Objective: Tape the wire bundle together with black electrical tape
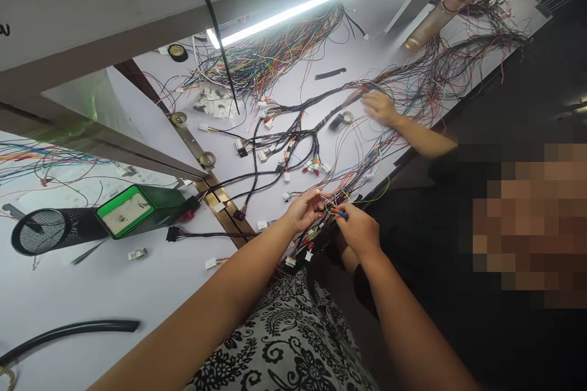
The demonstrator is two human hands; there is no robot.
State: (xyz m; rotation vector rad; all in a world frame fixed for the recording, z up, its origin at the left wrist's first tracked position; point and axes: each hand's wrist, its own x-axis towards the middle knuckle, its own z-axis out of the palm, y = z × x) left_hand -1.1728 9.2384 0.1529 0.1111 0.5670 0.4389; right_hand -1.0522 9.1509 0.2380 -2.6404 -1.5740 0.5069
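At the table's front edge, my left hand (306, 209) has its fingers curled round thin wires (331, 200) of a loose bundle. Close beside it, my right hand (360, 229) is closed in a pinch on a slim blue piece (342, 214); whether this is a tool or a wire end I cannot tell. Coloured wires run between the two hands. Below them hang white connectors (290, 261) on the same bundle. Just beyond lies a black-taped wire harness (316, 129) with branches ending in connectors.
A co-worker's hand (380, 108) rests on the wires at the right. Tape rolls (207, 159), a bag of white connectors (214, 102) and a green-black container (132, 211) lie about. A lit tube (321, 3) hangs under the shelf, above a heap of wires (275, 61).
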